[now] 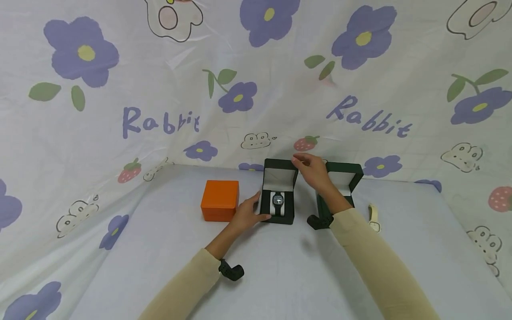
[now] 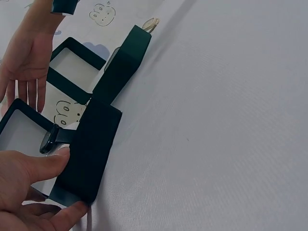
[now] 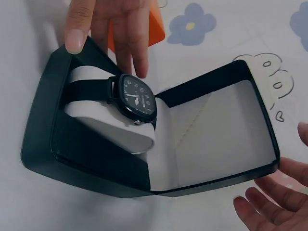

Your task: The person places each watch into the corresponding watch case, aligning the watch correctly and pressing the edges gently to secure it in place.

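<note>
A dark green watch box (image 1: 286,220) stands with its lid (image 1: 280,164) raised. Inside, a black-strapped watch (image 3: 136,98) with a dark dial is wrapped around a white cushion (image 3: 110,122). My left hand (image 1: 246,214) holds the box at its left front corner, thumb over the front edge and fingers along the side. At the lid's upper right corner is my right hand (image 1: 315,172); in the right wrist view its relaxed fingertips (image 3: 287,168) reach the lid's edge, with the thumb apart from it.
Left of the watch box sits a closed orange box (image 1: 219,201). A second dark green box (image 1: 345,168) stands open to the right, partly hidden behind my right forearm. Beyond it lies a pale-strapped watch (image 1: 374,218). A patterned cloth (image 1: 224,129) hangs behind the white table (image 1: 280,275).
</note>
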`<action>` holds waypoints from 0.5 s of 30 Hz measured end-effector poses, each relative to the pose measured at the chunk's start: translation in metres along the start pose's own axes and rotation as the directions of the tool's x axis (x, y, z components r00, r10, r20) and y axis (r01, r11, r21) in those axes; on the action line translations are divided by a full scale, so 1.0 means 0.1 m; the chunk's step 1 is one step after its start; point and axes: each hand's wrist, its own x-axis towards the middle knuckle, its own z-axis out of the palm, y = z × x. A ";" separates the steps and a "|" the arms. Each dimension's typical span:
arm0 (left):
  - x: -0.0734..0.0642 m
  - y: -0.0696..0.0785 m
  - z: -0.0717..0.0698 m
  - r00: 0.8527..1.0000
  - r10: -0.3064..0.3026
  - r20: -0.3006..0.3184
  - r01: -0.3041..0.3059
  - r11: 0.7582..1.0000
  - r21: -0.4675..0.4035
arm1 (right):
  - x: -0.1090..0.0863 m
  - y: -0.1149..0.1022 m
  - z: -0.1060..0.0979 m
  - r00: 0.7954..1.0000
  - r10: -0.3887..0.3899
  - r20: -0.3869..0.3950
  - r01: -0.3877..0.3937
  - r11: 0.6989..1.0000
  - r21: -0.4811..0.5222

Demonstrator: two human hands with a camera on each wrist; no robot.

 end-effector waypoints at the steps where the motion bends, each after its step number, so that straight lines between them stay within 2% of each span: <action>1: 0.00 0.00 0.00 1.000 -0.006 -0.001 0.006 1.000 0.001 | 0.01 0.00 0.01 1.000 0.007 0.012 -0.007 1.000 0.001; 8: 0.02 -0.02 0.01 1.000 -0.007 0.002 0.007 1.000 -0.014 | 0.10 0.00 0.05 0.995 0.042 0.088 -0.046 0.998 0.038; 15: 0.02 -0.03 0.01 1.000 -0.004 0.020 0.006 0.997 -0.081 | 0.16 0.02 0.06 0.971 0.129 0.202 -0.147 0.986 0.075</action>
